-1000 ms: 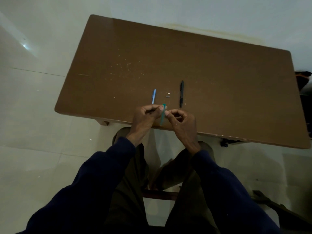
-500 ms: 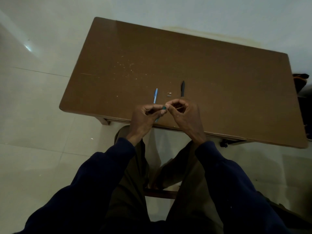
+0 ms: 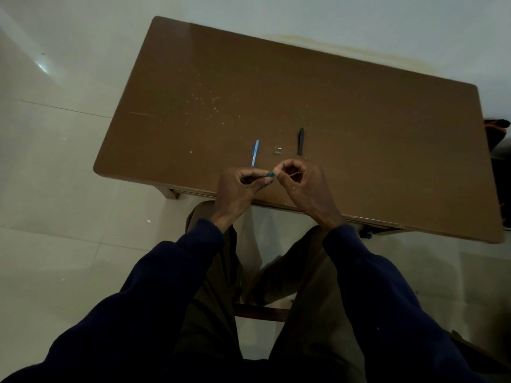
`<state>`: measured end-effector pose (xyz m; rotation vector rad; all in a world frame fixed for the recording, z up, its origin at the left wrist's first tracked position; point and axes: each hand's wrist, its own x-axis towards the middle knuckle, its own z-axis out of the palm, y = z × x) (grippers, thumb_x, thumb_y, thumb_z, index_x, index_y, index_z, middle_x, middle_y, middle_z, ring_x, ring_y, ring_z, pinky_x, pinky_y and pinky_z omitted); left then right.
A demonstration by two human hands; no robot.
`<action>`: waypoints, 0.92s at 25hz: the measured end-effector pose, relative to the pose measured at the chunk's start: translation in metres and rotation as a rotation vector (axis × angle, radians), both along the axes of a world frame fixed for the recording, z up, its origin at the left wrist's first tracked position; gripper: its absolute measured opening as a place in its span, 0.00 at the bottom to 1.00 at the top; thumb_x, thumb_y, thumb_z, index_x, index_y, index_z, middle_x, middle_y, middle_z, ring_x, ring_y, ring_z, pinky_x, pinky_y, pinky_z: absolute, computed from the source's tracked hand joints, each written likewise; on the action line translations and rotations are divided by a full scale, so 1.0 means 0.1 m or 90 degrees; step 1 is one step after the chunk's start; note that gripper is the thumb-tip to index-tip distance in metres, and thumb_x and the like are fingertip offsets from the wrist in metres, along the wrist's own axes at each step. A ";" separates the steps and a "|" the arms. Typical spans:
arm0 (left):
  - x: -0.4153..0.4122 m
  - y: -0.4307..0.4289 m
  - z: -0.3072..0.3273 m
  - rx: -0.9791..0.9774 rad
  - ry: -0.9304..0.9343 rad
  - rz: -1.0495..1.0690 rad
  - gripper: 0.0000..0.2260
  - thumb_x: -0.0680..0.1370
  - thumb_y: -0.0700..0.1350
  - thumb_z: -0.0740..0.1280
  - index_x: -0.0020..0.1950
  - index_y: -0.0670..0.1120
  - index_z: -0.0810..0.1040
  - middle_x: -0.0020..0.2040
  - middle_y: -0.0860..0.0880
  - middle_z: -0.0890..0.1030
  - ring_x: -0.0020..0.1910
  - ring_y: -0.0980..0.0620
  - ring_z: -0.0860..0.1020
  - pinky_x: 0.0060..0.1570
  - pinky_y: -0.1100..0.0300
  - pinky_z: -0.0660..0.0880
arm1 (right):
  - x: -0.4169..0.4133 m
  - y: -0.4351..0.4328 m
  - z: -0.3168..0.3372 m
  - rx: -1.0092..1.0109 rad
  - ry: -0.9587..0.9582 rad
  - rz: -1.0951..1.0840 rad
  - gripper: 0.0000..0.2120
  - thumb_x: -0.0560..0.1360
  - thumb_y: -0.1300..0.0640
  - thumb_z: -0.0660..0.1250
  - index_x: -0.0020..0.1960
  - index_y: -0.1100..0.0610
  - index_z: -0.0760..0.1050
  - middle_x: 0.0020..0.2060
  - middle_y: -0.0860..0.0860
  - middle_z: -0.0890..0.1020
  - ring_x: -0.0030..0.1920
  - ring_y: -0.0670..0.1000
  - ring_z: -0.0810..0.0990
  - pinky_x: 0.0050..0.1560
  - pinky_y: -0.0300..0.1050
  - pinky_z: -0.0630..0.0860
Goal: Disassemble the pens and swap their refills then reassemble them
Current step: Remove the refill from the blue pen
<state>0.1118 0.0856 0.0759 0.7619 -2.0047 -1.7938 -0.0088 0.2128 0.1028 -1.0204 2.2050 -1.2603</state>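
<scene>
Over the near edge of the brown table [image 3: 359,134], my left hand [image 3: 240,186] grips a teal pen part [image 3: 270,174]; only its short end shows past my fingers. My right hand [image 3: 301,183] meets that end with curled fingers and pinches a thin pale refill [image 3: 294,174], mostly hidden in the hand. A light blue pen piece [image 3: 255,152] lies on the table just beyond my left hand. A black pen [image 3: 300,140] lies beyond my right hand. Two tiny small parts [image 3: 277,150] sit between them.
Pale specks [image 3: 204,103] are scattered on the table's left middle. Tiled floor surrounds the table. A dark object [image 3: 497,134] stands past the table's right edge. My knees and a wooden chair rail [image 3: 260,313] are below the near edge.
The teal part has gone from nearly upright between my hands to almost hidden in my left hand. Both hands have drawn closer together and my right hand now covers the black pen's near end.
</scene>
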 end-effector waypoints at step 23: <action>-0.15 0.07 -0.35 0.115 -0.044 0.043 0.12 0.74 0.43 0.77 0.57 0.45 0.86 0.50 0.50 0.88 0.49 0.52 0.86 0.49 0.60 0.83 | -0.64 0.43 -0.83 0.225 -0.088 -0.365 0.05 0.78 0.55 0.73 0.44 0.55 0.84 0.42 0.52 0.86 0.39 0.44 0.80 0.41 0.39 0.76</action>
